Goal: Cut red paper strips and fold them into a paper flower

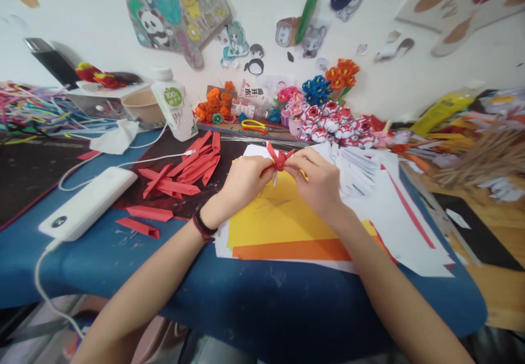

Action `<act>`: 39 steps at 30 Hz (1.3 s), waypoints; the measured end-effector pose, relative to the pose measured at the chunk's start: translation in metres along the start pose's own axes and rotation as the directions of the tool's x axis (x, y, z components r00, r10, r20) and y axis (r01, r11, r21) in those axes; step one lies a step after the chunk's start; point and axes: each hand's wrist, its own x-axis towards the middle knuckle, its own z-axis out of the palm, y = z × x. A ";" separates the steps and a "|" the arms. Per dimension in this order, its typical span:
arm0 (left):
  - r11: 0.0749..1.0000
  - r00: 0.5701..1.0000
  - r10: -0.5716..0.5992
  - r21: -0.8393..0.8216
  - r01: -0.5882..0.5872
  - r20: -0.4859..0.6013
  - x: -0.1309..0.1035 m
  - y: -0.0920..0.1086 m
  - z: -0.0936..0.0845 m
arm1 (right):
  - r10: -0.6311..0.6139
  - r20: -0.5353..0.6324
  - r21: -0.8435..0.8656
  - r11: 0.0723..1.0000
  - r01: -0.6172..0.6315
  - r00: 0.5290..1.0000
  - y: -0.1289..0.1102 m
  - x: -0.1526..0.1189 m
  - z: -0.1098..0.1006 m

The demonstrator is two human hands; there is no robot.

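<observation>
Above the yellow paper (270, 222), a small red folded paper piece (280, 159) with pointed ends sticking up is held between both hands. My left hand (248, 181) pinches its left side, thumb and fingers closed. From the other side, my right hand (315, 181) pinches it with closed fingertips. A bit of white shows just under the red piece. Red folded paper strips (197, 162) lie in a loose pile left of my left hand, with two more strips nearer the front. Orange paper (287, 250) and white sheets lie under the yellow paper.
A white power bank (90, 203) with cables lies at the left. Behind stand a white bottle (175, 104), orange paper flowers (215, 104) and red-white flowers (328, 121). White strips (356, 170) lie right of my right hand. A black flat object (478, 233) is farther right.
</observation>
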 end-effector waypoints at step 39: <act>0.941 0.975 -0.223 -0.258 0.218 0.011 0.004 0.005 -0.004 | 0.297 0.032 0.114 0.947 -0.299 0.954 -0.004 0.002 -0.004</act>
